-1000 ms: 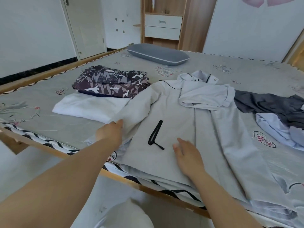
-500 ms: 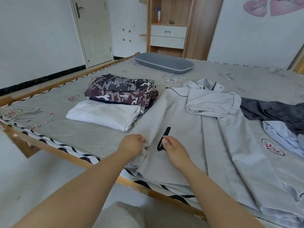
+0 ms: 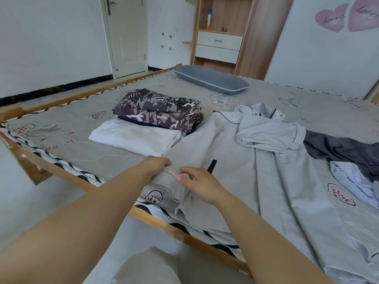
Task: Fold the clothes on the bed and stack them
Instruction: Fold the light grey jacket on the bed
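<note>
Both hands pinch the grey garment's near edge; the fold could slip or drag its neighbours.

Head view: left hand [image 3: 156, 166] has its fingers curled over a bunched ridge of the grey garment [image 3: 231, 181] at about 7 o'clock of the bed [image 3: 67, 128], close to the wooden rail; right hand [image 3: 200, 184], just beside it, has thumb and fingers bent onto the same ridge, though how firmly it grips I cannot tell; the garment lies spread toward 3 o'clock with its hem hanging over the rail, so it may slide off as it is lifted; its sleeve touches the white folded piece [image 3: 135, 136] under the patterned stack [image 3: 158, 111] at 10 o'clock, so a hard pull could skew that pile; a dark garment [image 3: 340, 148] waits unfolded at 3 o'clock.
</note>
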